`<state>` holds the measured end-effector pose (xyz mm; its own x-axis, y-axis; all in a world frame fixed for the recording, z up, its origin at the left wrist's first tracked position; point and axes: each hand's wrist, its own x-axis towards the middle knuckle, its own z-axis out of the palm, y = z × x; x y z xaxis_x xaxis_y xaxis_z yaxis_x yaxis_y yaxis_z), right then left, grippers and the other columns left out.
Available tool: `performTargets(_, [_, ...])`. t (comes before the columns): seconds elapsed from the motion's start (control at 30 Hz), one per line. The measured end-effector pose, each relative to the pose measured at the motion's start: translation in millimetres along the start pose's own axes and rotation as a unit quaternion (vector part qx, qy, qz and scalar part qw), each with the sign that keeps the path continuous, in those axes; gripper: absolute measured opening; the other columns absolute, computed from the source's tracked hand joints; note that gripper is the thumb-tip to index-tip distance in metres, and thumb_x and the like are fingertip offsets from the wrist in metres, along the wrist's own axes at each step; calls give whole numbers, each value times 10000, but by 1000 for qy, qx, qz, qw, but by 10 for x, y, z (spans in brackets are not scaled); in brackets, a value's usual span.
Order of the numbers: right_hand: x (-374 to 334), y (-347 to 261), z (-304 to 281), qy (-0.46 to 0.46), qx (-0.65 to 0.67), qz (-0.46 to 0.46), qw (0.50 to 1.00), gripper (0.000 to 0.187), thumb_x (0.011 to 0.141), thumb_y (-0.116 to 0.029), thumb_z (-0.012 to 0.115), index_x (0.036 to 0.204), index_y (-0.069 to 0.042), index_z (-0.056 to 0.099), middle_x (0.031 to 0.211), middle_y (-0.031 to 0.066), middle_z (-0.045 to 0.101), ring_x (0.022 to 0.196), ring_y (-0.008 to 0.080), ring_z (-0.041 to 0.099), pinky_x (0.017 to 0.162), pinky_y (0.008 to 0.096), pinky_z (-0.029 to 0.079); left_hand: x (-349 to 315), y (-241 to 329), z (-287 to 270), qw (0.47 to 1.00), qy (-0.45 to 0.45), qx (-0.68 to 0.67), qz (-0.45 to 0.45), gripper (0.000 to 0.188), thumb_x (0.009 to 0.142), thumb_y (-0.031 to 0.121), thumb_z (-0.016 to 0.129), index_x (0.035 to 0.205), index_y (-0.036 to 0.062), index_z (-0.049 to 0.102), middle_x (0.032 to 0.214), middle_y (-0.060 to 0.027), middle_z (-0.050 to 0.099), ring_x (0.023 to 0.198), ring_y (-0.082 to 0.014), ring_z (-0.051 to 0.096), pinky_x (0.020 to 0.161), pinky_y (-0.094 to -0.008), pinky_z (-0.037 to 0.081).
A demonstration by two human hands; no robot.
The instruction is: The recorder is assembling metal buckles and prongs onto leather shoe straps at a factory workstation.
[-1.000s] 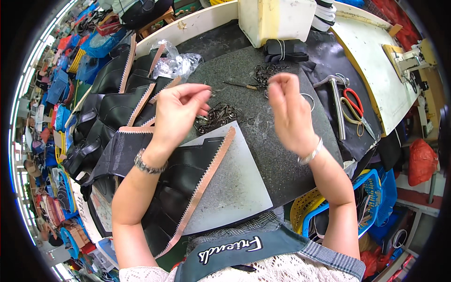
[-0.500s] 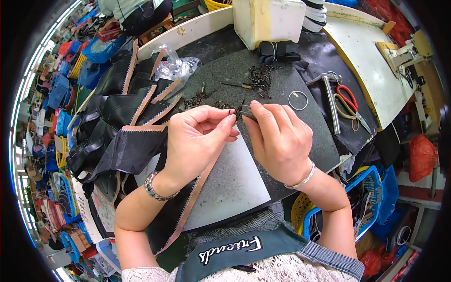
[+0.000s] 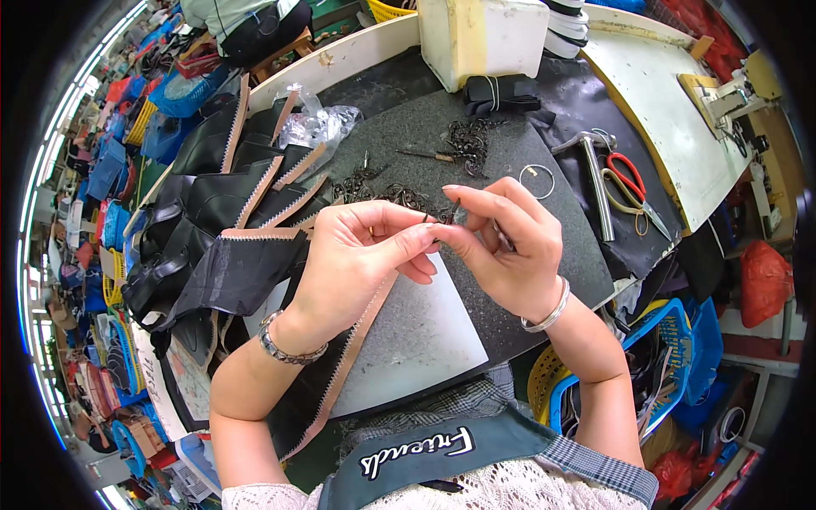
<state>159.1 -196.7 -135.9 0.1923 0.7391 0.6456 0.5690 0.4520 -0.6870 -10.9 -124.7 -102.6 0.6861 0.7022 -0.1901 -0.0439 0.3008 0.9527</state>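
My left hand is closed in a pinch above the middle of the bench, on a small dark piece too small to name. My right hand faces it with fingers curled, its thumb tip touching the left fingertips. A thin dark tool is partly visible among the right fingers; its kind is hidden. Beyond the hands lies a heap of small dark metal buckles, with a thin pointed tool beside it. More dark metal bits lie just behind my left hand.
Black leather shoe uppers with zigzag-edged tan strips pile up on the left. A white sheet lies under my hands. At the right are a hammer and red-handled scissors. A blue basket stands below the bench's right edge.
My right hand has rolled, its index finger lifting away while its thumb comes against the left fingertips. The dark tool has shifted back into the right fingers. My left hand stays almost in place.
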Motion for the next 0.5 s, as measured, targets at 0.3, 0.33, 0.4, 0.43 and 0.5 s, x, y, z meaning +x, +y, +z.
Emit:
performTargets(0.3, [-62,174,91,40,-52,-148,987,308,681,31,777,976,-28,709,687,41,594,501,75,503,445,210,391,37,-49,-35,998,-4,-44,-50,153,869,64,652,976,-46,651,823,-110,677,688,-144,659,647,-270,564])
performTargets(0.33, [-59,145,101,55,-30,-107,992,285,690,42,768,961,-21,706,690,43,598,508,68,507,446,203,385,31,-63,-11,997,6,-58,-42,170,866,62,656,998,-44,648,856,-110,679,724,-143,661,687,-270,562])
performTargets(0.4, [-71,83,140,94,7,-36,995,214,719,63,746,917,-2,696,702,52,614,533,60,518,456,188,371,37,-141,127,996,26,-86,4,189,866,58,655,1025,-43,642,904,-108,677,782,-142,655,743,-273,552])
performTargets(0.43, [-80,83,167,94,6,-36,995,214,719,63,746,917,-2,696,702,52,614,533,60,518,456,188,371,37,-182,183,991,43,-114,50,210,866,53,654,1052,-42,636,952,-106,675,840,-140,650,798,-275,542])
performTargets(0.5, [-117,112,216,132,39,-35,990,198,720,35,756,901,-20,700,679,44,609,491,71,526,424,206,402,47,-240,185,991,34,-101,82,287,876,49,641,1146,-40,602,1020,-102,664,927,-139,629,869,-276,512])
